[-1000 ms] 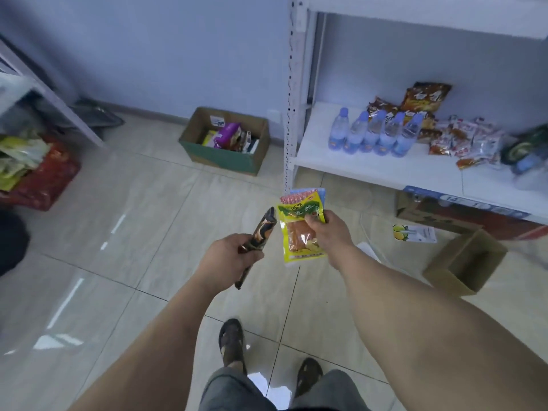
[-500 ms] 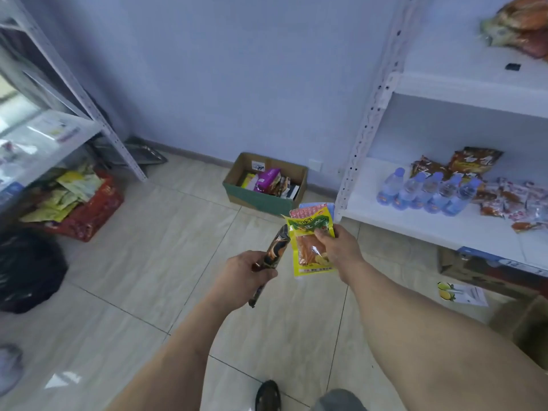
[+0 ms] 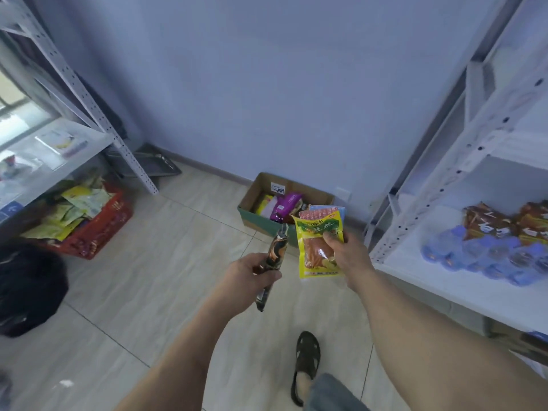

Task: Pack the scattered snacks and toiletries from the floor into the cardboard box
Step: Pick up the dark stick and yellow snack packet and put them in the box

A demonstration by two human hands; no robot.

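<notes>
The open cardboard box point(image 3: 254, 191) stands on the floor against the far wall, with a purple pack point(image 3: 284, 205) and other packets inside. My left hand point(image 3: 246, 275) is shut on a long dark brown snack packet point(image 3: 274, 256) held upright. My right hand point(image 3: 348, 255) grips a yellow snack packet point(image 3: 314, 247) with a red packet and a blue one stacked behind it. Both hands hover above the tiles, a short way in front of the box.
A white shelf rack point(image 3: 439, 271) on the right carries water bottles point(image 3: 486, 256) and snack bags. On the left stand another rack, a red basket point(image 3: 98, 229) of packets and a black bag point(image 3: 28, 289). My sandalled foot point(image 3: 307, 366) steps forward.
The view has come closer to the box and tilted up. Both hands keep the same packets, now nearer the box.
</notes>
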